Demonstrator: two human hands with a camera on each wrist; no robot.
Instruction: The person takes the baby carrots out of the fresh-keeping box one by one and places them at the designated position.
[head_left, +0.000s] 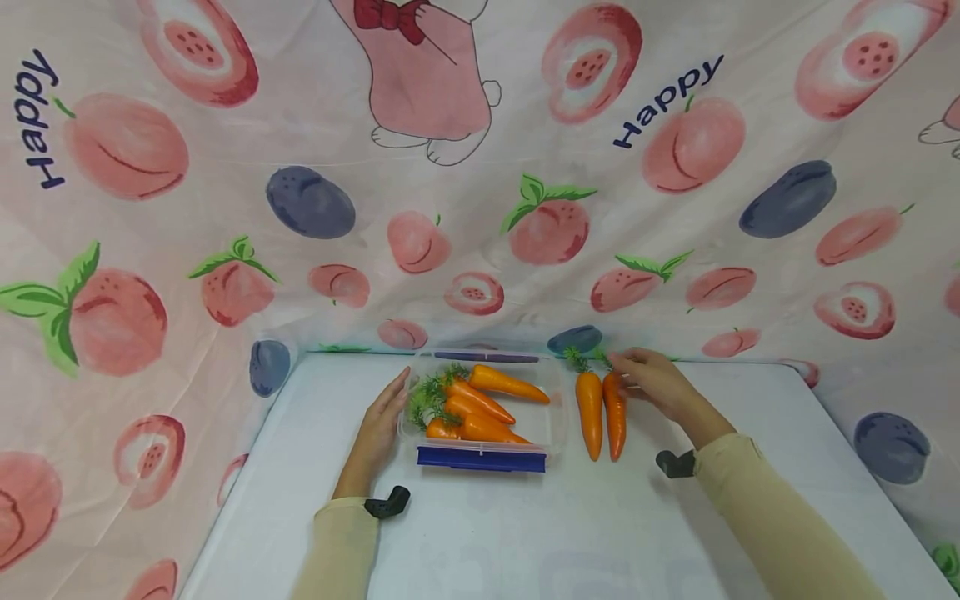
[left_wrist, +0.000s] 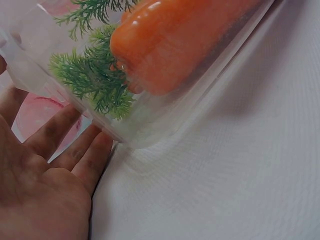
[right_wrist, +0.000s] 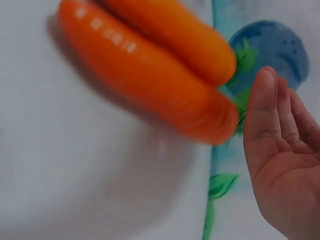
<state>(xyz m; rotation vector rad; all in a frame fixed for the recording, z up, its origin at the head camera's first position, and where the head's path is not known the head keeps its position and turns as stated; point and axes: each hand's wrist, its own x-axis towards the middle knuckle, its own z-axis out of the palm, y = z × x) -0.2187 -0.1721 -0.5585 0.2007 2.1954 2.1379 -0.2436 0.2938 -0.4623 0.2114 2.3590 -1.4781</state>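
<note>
A clear plastic box with blue clasps stands on the table, holding several orange carrots with green leafy tops towards its left end. My left hand rests straight fingers against the box's left wall; in the left wrist view, its fingertips meet the wall beside the leafy tops. To the right of the box lie two more carrots side by side, a left carrot and a right carrot. My right hand is by the right carrot's leafy top, fingers extended and holding nothing.
The white table ends at the back against a hanging cloth printed with peaches and plums. That cloth also rises along the left and right sides. A black wrist mount sits at the left cuff, and another black mount at the right.
</note>
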